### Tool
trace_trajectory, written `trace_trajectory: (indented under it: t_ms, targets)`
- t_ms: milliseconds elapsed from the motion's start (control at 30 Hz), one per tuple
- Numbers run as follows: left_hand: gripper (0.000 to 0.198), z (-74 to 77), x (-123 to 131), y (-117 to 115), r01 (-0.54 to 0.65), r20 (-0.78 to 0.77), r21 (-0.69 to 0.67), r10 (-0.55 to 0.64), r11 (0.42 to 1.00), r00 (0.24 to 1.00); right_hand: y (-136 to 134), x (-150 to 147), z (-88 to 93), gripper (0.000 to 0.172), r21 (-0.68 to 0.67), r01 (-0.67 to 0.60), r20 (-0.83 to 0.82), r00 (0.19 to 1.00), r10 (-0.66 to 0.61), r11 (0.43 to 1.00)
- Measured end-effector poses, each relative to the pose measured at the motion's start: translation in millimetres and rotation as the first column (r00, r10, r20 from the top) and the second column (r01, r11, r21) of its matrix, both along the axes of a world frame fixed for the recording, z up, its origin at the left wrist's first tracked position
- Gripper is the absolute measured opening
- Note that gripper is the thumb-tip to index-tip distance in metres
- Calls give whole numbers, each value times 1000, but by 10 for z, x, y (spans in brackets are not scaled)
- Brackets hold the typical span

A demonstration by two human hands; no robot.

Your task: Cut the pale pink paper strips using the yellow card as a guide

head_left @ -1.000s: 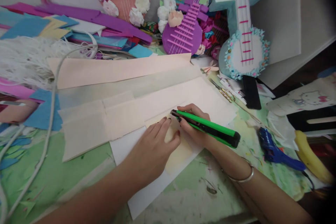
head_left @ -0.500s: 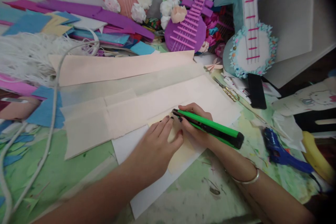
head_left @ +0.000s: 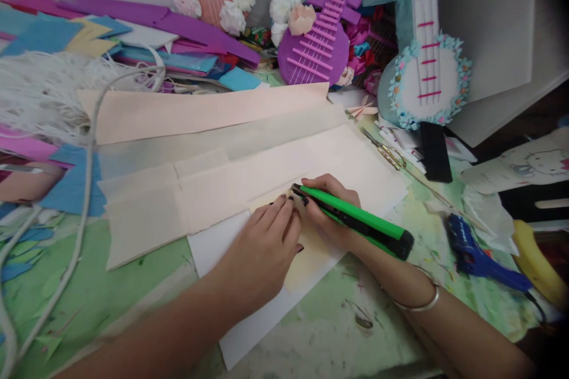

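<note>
Left hand (head_left: 262, 254) tucked thumb, hold unclear; right hand (head_left: 333, 231) gripped cutter (head_left: 355, 213) toward 10 o'clock; likely cutting step needed steady sheet (head_left: 309, 263).

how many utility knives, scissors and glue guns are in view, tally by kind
Utility knife: 1, green and black, held in the right hand
Scissors: 1 pair, gold-handled
Glue gun: 1, blue
Total: 3
</note>
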State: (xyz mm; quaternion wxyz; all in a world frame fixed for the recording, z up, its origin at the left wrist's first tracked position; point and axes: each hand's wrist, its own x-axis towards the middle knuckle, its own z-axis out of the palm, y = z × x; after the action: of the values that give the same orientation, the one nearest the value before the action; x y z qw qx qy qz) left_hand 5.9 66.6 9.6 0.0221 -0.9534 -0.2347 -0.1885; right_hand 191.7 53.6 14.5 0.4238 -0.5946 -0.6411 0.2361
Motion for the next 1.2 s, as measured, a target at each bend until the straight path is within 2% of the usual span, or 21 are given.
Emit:
trace_trajectory:
  t_ms: [233,433,1200]
  targets:
    - [40,-10,-3,-2,-3,15,7,3,1000,1000,1,2,-2,23,-2,-54,-17,998,54,999]
    - [39,-11,4,1,-6,19,-1,6,1000,1000,-17,14,1,24,-3,-14,22,1000,14,1000]
    - [39,-7,-3,0,-7,-1,-3,7,1000,1000,-43,-2,35,20,43,-13,40,999,12,999]
